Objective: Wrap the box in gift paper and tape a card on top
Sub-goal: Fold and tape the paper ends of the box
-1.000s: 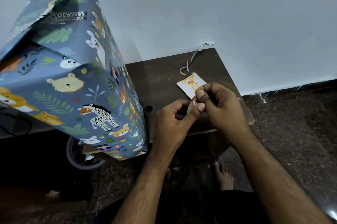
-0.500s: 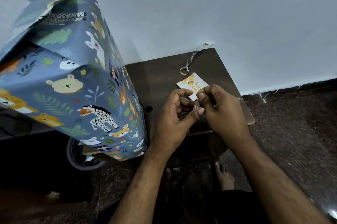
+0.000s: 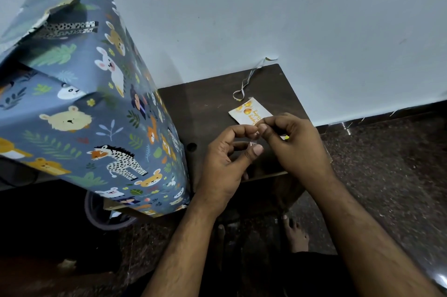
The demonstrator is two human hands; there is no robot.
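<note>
Head view: left hand (image 3: 223,163) and right hand (image 3: 294,143) pinch a small tape piece (image 3: 254,142); it may stick to itself before reaching the card (image 3: 250,113).

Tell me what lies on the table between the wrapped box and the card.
Head view: bare dark tabletop, with only a small round hole near the box. The curled ribbon scrap lies beyond the card, toward the wall, not between them.

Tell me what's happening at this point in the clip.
A person is working a small clear piece of tape between the fingers of the left hand and right hand above a dark table. The card lies on the table, not yet attached. The wrapped box stands to the left.
</note>
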